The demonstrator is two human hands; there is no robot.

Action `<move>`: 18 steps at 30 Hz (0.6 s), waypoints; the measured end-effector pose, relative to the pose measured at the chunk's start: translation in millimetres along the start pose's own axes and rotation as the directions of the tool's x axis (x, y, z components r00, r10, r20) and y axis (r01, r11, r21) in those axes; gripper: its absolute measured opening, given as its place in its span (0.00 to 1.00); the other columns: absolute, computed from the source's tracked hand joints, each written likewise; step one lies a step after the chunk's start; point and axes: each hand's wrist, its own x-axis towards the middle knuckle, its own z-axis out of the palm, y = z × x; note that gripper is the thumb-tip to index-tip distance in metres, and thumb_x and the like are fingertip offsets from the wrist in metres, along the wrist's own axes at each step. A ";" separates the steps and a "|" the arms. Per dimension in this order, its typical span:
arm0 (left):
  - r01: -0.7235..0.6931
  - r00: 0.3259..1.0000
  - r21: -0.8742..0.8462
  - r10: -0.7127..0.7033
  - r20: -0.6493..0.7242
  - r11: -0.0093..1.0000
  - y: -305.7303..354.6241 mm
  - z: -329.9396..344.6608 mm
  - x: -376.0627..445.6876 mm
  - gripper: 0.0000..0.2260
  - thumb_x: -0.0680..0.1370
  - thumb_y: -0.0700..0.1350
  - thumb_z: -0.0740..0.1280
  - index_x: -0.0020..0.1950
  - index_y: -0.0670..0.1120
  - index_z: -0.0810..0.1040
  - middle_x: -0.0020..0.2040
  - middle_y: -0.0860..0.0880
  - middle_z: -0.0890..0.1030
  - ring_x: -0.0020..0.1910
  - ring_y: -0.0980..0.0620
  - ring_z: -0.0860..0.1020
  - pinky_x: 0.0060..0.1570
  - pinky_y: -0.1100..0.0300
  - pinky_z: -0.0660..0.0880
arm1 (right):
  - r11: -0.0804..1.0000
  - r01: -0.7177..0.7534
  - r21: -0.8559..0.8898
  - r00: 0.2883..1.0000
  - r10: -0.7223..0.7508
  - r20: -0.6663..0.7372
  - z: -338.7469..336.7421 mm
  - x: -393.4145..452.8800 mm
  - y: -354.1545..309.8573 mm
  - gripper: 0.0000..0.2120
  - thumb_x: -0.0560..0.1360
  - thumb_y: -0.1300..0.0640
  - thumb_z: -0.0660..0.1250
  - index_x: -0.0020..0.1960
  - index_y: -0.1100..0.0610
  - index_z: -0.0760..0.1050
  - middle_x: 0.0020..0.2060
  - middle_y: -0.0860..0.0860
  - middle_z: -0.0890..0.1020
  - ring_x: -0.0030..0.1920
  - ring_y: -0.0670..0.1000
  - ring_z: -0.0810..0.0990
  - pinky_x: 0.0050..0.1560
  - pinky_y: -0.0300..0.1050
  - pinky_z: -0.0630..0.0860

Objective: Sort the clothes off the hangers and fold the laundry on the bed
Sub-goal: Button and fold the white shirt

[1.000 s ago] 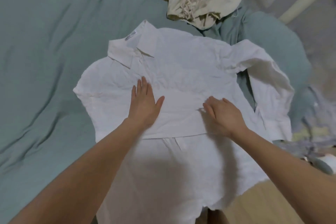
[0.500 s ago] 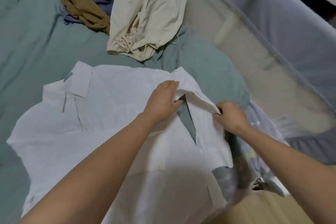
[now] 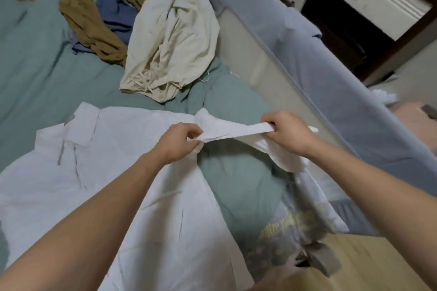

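A white collared shirt [image 3: 113,168] lies flat on the green bed sheet [image 3: 35,82], collar toward the far left. Its right sleeve [image 3: 236,132] is lifted off the bed and stretched between my hands. My left hand [image 3: 177,144] pinches the sleeve near the shoulder seam. My right hand [image 3: 288,134] grips the cuff end, pulled out to the right above the sheet.
A cream garment [image 3: 175,38] lies crumpled behind the shirt, with brown [image 3: 89,26] and blue clothes [image 3: 115,12] further back. A grey padded bed rail [image 3: 331,73] runs along the right edge. A grey printed garment [image 3: 295,224] hangs at the near right corner.
Both hands left the shirt's front, moved right and took hold of the right sleeve. It is now raised and pulled taut between them. The view has swung right.
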 end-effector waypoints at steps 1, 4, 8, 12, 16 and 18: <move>0.005 0.997 -0.136 0.005 0.072 0.991 -0.4 -7.6 -5.7 0.13 0.75 0.38 0.67 0.57 0.50 0.80 0.56 0.55 0.81 0.56 0.55 0.78 0.57 0.60 0.72 | 0.995 0.063 -0.084 0.992 -0.071 -0.102 -3.7 4.0 -7.4 0.10 0.67 0.65 0.65 0.33 0.52 0.70 0.27 0.50 0.73 0.36 0.59 0.74 0.42 0.47 0.64; 0.098 0.991 -0.574 -0.136 -0.023 0.813 -1.8 -51.2 -30.6 0.13 0.79 0.41 0.65 0.63 0.49 0.78 0.59 0.54 0.80 0.59 0.56 0.77 0.61 0.59 0.72 | 0.916 0.249 -0.315 0.883 -0.348 -0.315 -13.5 25.0 -56.0 0.09 0.61 0.68 0.64 0.32 0.54 0.75 0.26 0.49 0.76 0.34 0.57 0.75 0.52 0.49 0.61; 0.145 0.895 -0.817 -0.426 -0.133 0.558 -29.9 -111.1 -71.2 0.13 0.82 0.52 0.59 0.54 0.47 0.80 0.53 0.48 0.83 0.54 0.50 0.81 0.55 0.57 0.77 | 0.696 0.451 -0.558 0.655 -0.683 -0.323 -12.0 57.7 -162.2 0.11 0.56 0.72 0.66 0.30 0.57 0.76 0.23 0.49 0.71 0.32 0.54 0.73 0.56 0.52 0.62; 0.176 0.795 -0.844 -0.579 -0.182 0.507 -85.9 -145.7 -132.5 0.17 0.83 0.54 0.54 0.52 0.46 0.79 0.51 0.46 0.83 0.49 0.49 0.81 0.53 0.56 0.77 | 0.360 0.630 -0.688 0.368 -0.919 -0.144 38.1 63.1 -268.7 0.12 0.68 0.71 0.61 0.31 0.57 0.74 0.26 0.50 0.64 0.36 0.54 0.74 0.66 0.59 0.64; 0.222 0.700 -0.875 -0.696 -0.164 0.429 -146.2 -148.4 -190.7 0.20 0.83 0.57 0.52 0.49 0.46 0.78 0.48 0.47 0.82 0.47 0.49 0.81 0.52 0.54 0.77 | 0.055 0.823 -0.565 0.111 -0.992 0.066 125.3 37.7 -329.5 0.14 0.73 0.70 0.56 0.34 0.58 0.73 0.29 0.53 0.73 0.39 0.56 0.76 0.69 0.58 0.67; 0.287 0.629 -0.873 -0.765 -0.140 0.396 -178.2 -140.2 -212.0 0.20 0.83 0.57 0.52 0.46 0.47 0.76 0.46 0.47 0.81 0.44 0.49 0.79 0.50 0.54 0.77 | 0.008 0.925 -0.381 0.089 -0.977 0.194 163.6 20.6 -334.0 0.11 0.75 0.68 0.57 0.39 0.59 0.75 0.37 0.55 0.77 0.45 0.58 0.78 0.66 0.53 0.68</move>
